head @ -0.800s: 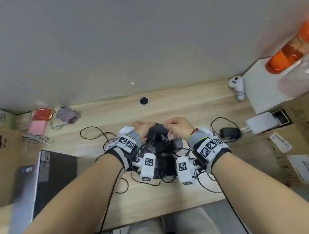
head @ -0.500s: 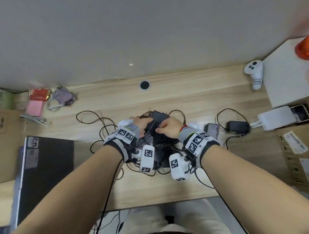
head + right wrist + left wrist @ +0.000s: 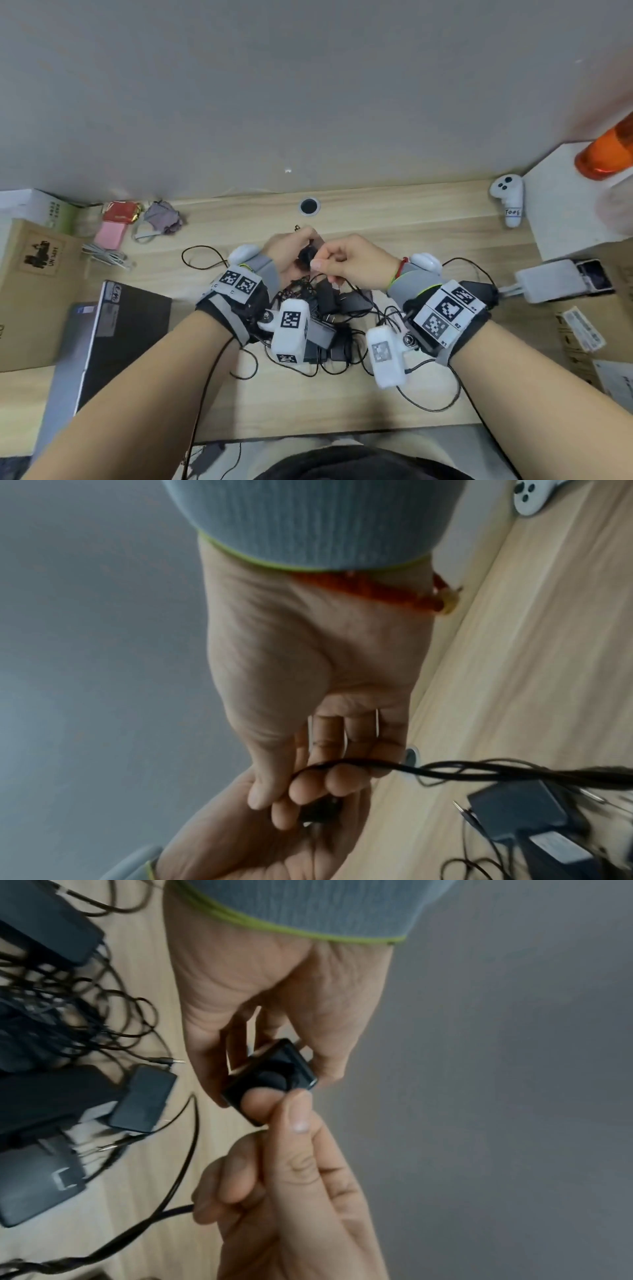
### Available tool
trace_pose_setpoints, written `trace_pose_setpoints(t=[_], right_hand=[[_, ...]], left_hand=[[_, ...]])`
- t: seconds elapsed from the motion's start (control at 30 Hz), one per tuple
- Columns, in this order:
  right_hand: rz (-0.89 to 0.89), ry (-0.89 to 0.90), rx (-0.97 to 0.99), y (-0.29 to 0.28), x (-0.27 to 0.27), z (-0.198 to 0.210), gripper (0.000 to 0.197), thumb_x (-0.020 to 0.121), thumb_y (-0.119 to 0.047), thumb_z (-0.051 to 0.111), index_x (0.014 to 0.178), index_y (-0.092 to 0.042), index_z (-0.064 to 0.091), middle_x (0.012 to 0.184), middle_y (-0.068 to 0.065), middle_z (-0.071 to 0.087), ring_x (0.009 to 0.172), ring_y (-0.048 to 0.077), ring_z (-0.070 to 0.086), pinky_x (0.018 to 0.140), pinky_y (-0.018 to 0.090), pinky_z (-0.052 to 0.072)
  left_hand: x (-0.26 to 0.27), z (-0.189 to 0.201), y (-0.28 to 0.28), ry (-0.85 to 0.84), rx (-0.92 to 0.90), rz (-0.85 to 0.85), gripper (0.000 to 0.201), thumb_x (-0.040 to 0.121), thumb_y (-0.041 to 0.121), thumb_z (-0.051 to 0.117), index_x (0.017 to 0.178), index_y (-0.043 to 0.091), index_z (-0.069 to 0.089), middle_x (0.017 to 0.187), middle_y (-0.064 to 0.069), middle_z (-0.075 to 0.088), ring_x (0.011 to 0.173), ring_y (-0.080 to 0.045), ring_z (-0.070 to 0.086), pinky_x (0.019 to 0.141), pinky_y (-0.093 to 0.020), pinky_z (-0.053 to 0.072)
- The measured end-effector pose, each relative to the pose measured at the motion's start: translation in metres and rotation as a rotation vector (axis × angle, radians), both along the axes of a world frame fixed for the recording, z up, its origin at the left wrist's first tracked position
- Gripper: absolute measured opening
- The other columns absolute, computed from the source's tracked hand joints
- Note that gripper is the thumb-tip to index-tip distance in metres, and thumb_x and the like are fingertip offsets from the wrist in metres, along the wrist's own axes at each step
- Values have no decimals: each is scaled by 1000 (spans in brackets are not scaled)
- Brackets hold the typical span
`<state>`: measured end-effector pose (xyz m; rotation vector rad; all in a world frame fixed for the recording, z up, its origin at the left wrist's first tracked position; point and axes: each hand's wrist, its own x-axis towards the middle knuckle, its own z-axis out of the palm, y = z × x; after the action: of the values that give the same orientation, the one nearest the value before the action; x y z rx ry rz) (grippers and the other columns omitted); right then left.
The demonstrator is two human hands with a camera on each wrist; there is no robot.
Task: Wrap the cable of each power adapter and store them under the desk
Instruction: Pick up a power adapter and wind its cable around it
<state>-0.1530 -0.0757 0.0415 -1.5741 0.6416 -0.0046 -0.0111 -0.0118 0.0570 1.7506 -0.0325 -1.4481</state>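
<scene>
My left hand (image 3: 301, 245) grips a small black power adapter (image 3: 306, 255) above the back of the pile, thumb and fingers on its opposite sides (image 3: 274, 1077). Its thin black cable (image 3: 181, 1164) runs down to the desk. My right hand (image 3: 322, 265) pinches that cable (image 3: 445, 771) between thumb and fingers (image 3: 308, 788), close beside the adapter. Several more black adapters with tangled cables (image 3: 329, 318) lie on the wooden desk (image 3: 308, 404) between my wrists. The held adapter is mostly hidden in the right wrist view.
A closed laptop (image 3: 113, 329) and a cardboard box (image 3: 30, 284) sit at the left. At the right are a white controller (image 3: 508, 198), a white box (image 3: 565, 205) with an orange bottle (image 3: 606, 154), and a white charger block (image 3: 548, 284). A cable hole (image 3: 310, 206) lies behind the hands.
Both hands were down on the pile. Now my left hand has lifted one adapter clear of it and my right hand has taken its cable in a pinch.
</scene>
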Motion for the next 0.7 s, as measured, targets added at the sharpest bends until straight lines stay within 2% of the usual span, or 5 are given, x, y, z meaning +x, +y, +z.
trace_pose_setpoints(t=[0.13, 0.23, 0.37, 0.5, 0.7], right_hand=[[-5, -83, -69, -1, -4, 39, 29, 95, -34, 63, 69, -25, 74, 57, 2, 49, 56, 21, 41, 61, 32, 35], [-9, -61, -114, -5, -4, 52, 30, 94, -34, 64, 67, -24, 73, 53, -5, 46, 50, 10, 36, 55, 24, 32], [27, 36, -200, -6, -13, 67, 37, 89, -42, 67, 64, -15, 71, 48, -9, 52, 49, 10, 43, 53, 21, 36], [-18, 174, -284, -19, -35, 61, 38, 86, -48, 68, 64, -17, 72, 61, -5, 68, 59, 6, 57, 70, 27, 48], [-136, 577, -519, -44, -63, 55, 37, 95, -46, 57, 68, -23, 67, 58, -8, 52, 65, 16, 51, 56, 24, 37]], left_hand=[[4, 51, -5, 42, -149, 47, 29, 92, 19, 54, 111, -4, 56, 95, -23, 62, 64, -27, 66, 55, -32, 55], [6, 76, -10, 77, -212, -23, 47, 97, 27, 55, 129, -7, 50, 104, -24, 64, 65, -25, 68, 52, -30, 56], [15, 113, -1, 75, -351, -55, 39, 99, 35, 55, 113, -1, 59, 101, -16, 70, 67, -22, 66, 52, -27, 54], [33, 147, 8, 23, -416, -64, 33, 98, 33, 56, 105, 1, 60, 97, -17, 71, 65, -22, 64, 51, -26, 53], [46, 170, 15, -47, -432, -65, 32, 98, 32, 58, 107, 1, 58, 98, -18, 69, 63, -23, 63, 51, -26, 53]])
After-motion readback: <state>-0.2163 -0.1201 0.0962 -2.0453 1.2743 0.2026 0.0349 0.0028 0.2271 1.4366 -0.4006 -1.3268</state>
